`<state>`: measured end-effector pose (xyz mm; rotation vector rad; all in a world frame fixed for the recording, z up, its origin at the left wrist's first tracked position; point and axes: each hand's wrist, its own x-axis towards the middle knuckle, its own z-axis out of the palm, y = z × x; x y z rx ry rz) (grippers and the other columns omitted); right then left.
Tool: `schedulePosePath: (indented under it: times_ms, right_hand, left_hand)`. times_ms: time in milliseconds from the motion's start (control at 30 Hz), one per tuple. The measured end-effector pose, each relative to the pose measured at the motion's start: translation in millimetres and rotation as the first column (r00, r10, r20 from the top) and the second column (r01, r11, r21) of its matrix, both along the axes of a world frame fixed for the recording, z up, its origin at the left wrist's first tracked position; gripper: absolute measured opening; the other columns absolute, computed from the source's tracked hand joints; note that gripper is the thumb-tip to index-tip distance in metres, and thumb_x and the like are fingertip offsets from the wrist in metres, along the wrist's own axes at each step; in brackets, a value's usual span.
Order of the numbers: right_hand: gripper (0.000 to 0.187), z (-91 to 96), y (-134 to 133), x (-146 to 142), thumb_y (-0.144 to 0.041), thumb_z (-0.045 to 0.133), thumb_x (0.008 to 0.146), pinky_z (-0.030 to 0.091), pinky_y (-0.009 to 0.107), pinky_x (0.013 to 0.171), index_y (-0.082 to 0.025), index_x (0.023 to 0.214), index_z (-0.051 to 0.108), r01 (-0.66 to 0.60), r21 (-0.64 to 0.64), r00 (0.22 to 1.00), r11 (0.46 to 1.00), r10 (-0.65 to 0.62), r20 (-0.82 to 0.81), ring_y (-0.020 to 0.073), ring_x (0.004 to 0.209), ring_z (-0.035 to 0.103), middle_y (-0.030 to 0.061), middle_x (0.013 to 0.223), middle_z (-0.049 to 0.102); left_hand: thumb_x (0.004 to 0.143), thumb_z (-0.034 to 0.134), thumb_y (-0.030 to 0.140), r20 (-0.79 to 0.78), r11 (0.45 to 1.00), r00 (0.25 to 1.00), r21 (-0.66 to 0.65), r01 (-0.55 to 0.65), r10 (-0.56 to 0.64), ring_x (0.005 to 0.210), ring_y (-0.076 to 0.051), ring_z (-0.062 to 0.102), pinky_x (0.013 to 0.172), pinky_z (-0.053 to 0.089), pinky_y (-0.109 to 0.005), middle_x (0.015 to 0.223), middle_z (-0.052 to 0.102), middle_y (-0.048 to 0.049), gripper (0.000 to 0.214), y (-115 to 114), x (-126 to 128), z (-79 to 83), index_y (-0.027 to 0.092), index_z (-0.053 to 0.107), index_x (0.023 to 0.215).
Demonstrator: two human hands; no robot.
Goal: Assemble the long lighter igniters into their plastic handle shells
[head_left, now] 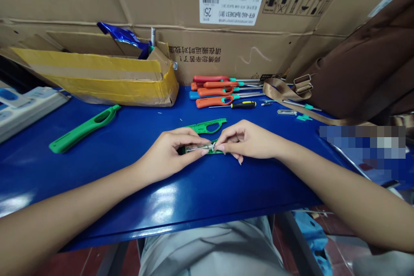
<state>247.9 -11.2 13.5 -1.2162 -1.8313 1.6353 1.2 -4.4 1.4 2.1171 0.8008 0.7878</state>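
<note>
At far left, a white power strip (32, 110) lies on the blue worktop (136, 207). To its right, one green casing piece (84, 130) rests alone, near a taped cardboard box (129, 82) on the far side.

Left of centre, the left hand (168, 152) has thumb and fingers closed along the sides of a clear tube (195, 149), which sits in a partly hidden green shell (220, 152). This assembly is near the middle of the worktop. Just beyond it lies another green casing piece (211, 126) with a trigger opening.

The right hand (248, 140) has thumb and forefinger pinching a small pale fitting (212, 147) at the tube's right end; its other fingers curl loosely.

The assembly should be light: the shell looks like stiff, smooth plastic, the clear tube slick and perhaps liable to crack if squeezed hard. Its long sides seem the best hold, with fingertips only on the tiny fitting, which could easily slip or spring away.

Farther right, red and orange lighters (213, 91) lie behind a screwdriver (244, 105), then a loose clear piece (286, 112) and a brown bag (359, 60).
</note>
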Motion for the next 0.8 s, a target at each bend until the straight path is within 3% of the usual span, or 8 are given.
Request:
schedulePosePath:
  times_ms: [600, 800]
  right_hand:
    - [0.026, -2.6, -0.3, 0.7, -0.036, 0.073, 0.086, 0.052, 0.019, 0.041, -0.011, 0.090, 0.074, -0.038, 0.061, 0.999, 0.997, 0.037, 0.021, 0.0061, 0.046, 0.053, -0.0017, 0.065, 0.061]
    - [0.026, -0.2, 0.7, -0.1, -0.036, 0.077, 0.082, 0.053, 0.020, 0.042, -0.011, 0.089, 0.075, -0.005, 0.021, 1.000, 1.000, 0.005, -0.006, 0.0067, 0.045, 0.054, -0.0025, 0.062, 0.063]
  left_hand:
    - [0.089, 0.075, 0.027, -0.009, 0.999, 1.000, -0.035, 0.016, -0.016, 0.081, -0.014, 0.070, 0.072, 0.055, -0.022, 0.093, 0.075, -0.0048, 0.021, -1.8, -0.4, -0.9, 0.022, 0.081, 0.108]
    - [0.089, 0.074, 0.028, 0.003, 1.000, 1.000, -0.015, 0.000, 0.000, 0.082, -0.015, 0.071, 0.073, 0.055, -0.023, 0.094, 0.075, -0.0053, 0.022, -2.3, 0.1, -1.7, 0.021, 0.081, 0.109]
